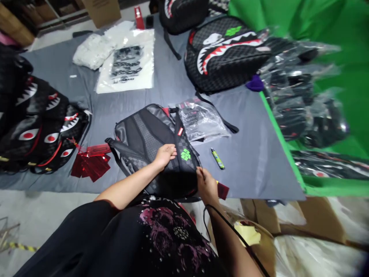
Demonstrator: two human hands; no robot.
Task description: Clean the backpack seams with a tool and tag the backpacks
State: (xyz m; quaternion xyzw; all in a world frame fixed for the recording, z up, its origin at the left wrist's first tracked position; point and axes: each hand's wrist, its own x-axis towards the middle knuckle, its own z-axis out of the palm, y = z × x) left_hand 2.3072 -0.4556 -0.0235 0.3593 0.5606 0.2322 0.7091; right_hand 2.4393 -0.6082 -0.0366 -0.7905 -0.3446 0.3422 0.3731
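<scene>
A black backpack with a checked pattern and a green logo lies on the table against my body, its padded back and straps facing up. My left hand is closed at the middle of the backpack, beside a strap; its fingertips are partly hidden. At the lower right edge, my right hand pinches the backpack's side. A dark red tag shows just beyond that hand. To the right lies a green pen-like tube. Behind the backpack is a clear plastic bag with dark contents.
Black shark-face backpacks are piled at the left, near dark red tags. Another shark-face backpack lies at the back. White plastic bags lie on the grey table. Plastic-wrapped goods rest in a green-lined area at right.
</scene>
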